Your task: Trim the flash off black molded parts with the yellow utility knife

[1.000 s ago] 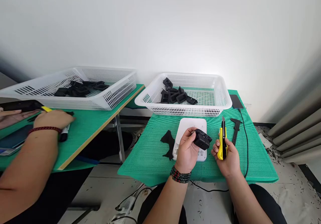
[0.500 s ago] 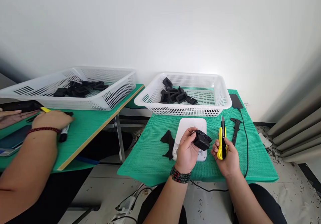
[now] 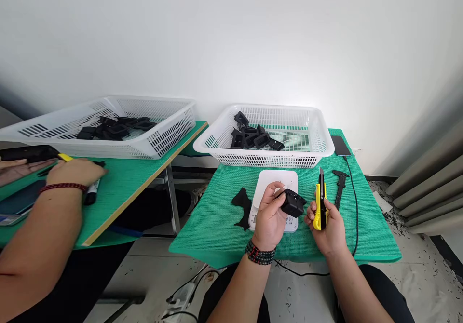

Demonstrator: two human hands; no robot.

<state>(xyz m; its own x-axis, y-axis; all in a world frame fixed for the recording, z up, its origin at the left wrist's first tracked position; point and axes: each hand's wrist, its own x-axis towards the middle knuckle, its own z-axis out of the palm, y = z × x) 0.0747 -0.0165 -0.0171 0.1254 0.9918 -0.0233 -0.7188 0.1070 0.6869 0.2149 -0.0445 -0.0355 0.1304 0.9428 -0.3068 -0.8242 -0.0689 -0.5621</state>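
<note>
A: Where do we have the part, and how firmly?
B: Our left hand [image 3: 269, 219] grips the black part [image 3: 293, 204] by its left end, thumb against the near side, over the white scale [image 3: 265, 188]. We can't tell whether it touches the scale.
A: And our right hand [image 3: 332, 232]?
B: It is closed around the yellow cutter [image 3: 320, 208], blade out, tip towards the wall. Blade and part are apart.
A: So how do we handle this well?
B: We judge it best to look the part over while the blade stays clear. If we bring the edge in, we keep our left fingertips behind its path and use short, light strokes, since a slip could mark the part or nick us.
A: Over the scale?
B: Better beside it, perhaps on the green cloth [image 3: 217, 238], so we don't press on its platform.
</note>
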